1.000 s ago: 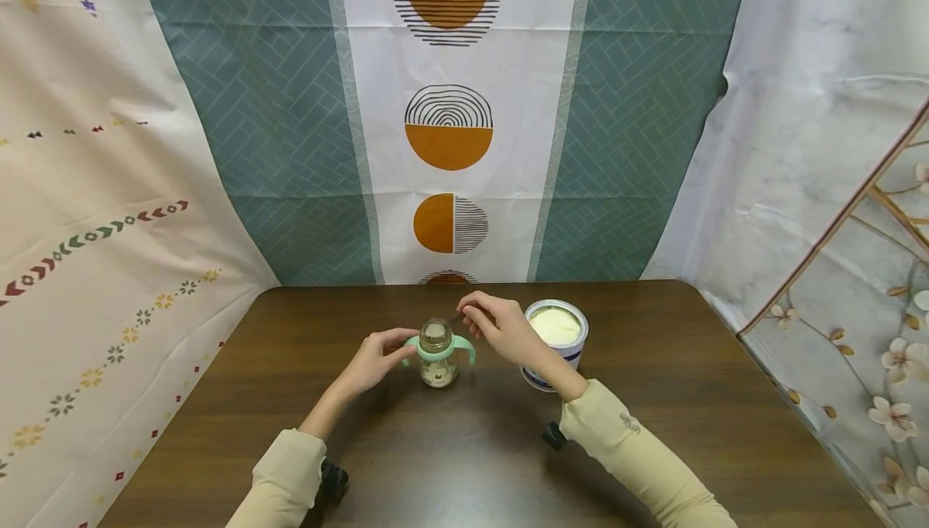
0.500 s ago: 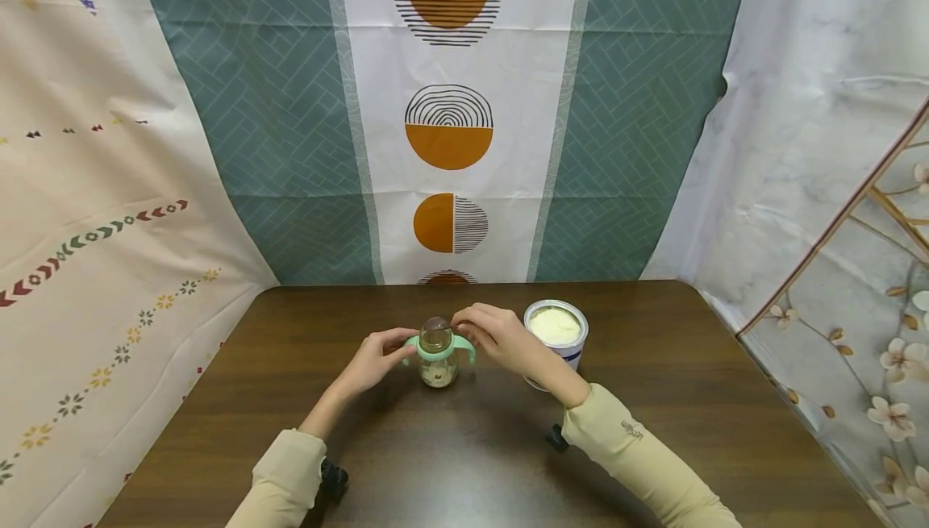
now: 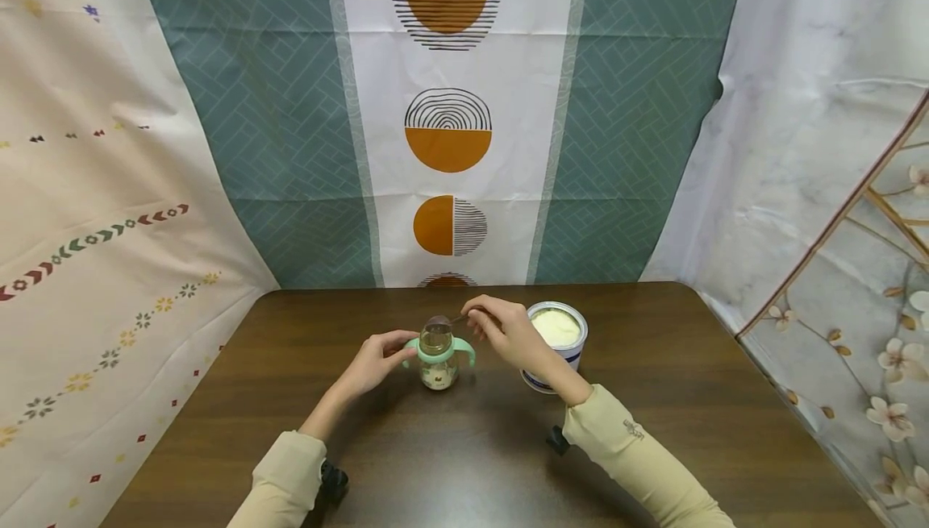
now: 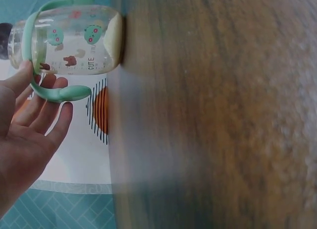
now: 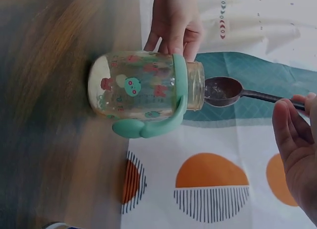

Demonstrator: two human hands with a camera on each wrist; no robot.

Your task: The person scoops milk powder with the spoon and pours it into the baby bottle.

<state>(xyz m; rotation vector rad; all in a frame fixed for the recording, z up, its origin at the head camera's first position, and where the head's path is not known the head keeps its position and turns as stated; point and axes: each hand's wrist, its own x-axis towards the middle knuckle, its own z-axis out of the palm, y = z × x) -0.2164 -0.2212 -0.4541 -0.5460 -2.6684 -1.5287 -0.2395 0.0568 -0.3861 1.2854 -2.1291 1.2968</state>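
A clear baby bottle (image 3: 439, 373) with a mint-green ring and two handles stands upright and uncapped on the table. Pale powder lies at its bottom, seen through the wall in the left wrist view. My left hand (image 3: 373, 363) grips the bottle by its left handle, thumb at the ring (image 4: 28, 45). My right hand (image 3: 508, 336) pinches the thin handle of a dark brown measuring scoop (image 5: 224, 91). The scoop's bowl is tilted right at the bottle's mouth, with white traces of powder in it. Whether it touches the rim, I cannot tell.
An open tin (image 3: 557, 338) nearly full of pale powder stands behind my right forearm, to the right of the bottle. The brown wooden table (image 3: 435, 455) ends in front of a patterned cloth backdrop (image 3: 464, 149). Cloths hang at both sides.
The scoop, holding white powder over the bottle a second ago, was turned over and now shows only traces. My right hand dipped, then rose slightly. My left hand stays on the handle.
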